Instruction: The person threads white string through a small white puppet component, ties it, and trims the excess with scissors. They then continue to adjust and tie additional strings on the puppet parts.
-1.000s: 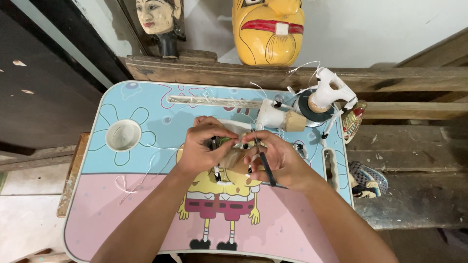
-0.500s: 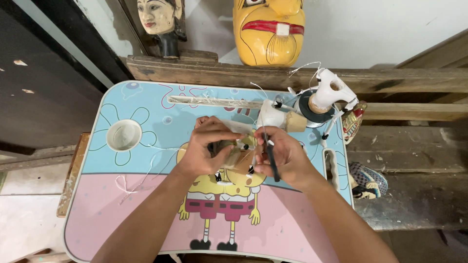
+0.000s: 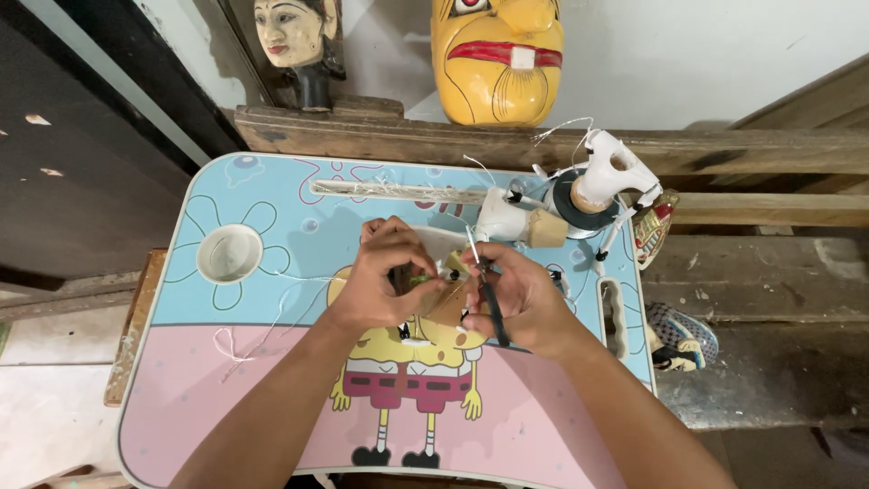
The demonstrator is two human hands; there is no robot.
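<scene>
Your two forearms come in from the bottom edge and meet over the middle of the small cartoon-printed lap table [image 3: 272,398], pink near you and light blue farther off. Your left hand [image 3: 385,281] is curled shut around a small wooden piece [image 3: 445,294], mostly hidden beneath its fingers, so its shape cannot be told. Your right hand [image 3: 520,303] presses against the same piece from the other side, fingers closed, and it also grips a thin dark tool [image 3: 493,308] that runs down across the palm. The piece sits directly between both hands, just above the tabletop.

A loose white thread [image 3: 244,340] trails across the table to your left, near the round cup recess [image 3: 229,254]. Just beyond your right hand lie white puppet parts [image 3: 516,222] with a cork-coloured end, and beside them a white carved piece [image 3: 611,172] resting on a dark round spool [image 3: 566,204], with thin wires sticking up. These crowd the far right corner, close to your knuckles. A long slot [image 3: 398,192] runs along the table's far edge.

Behind the table, a wooden beam [image 3: 362,136] carries a pale carved head [image 3: 294,41] and a yellow mask [image 3: 498,59] with red lips.
</scene>
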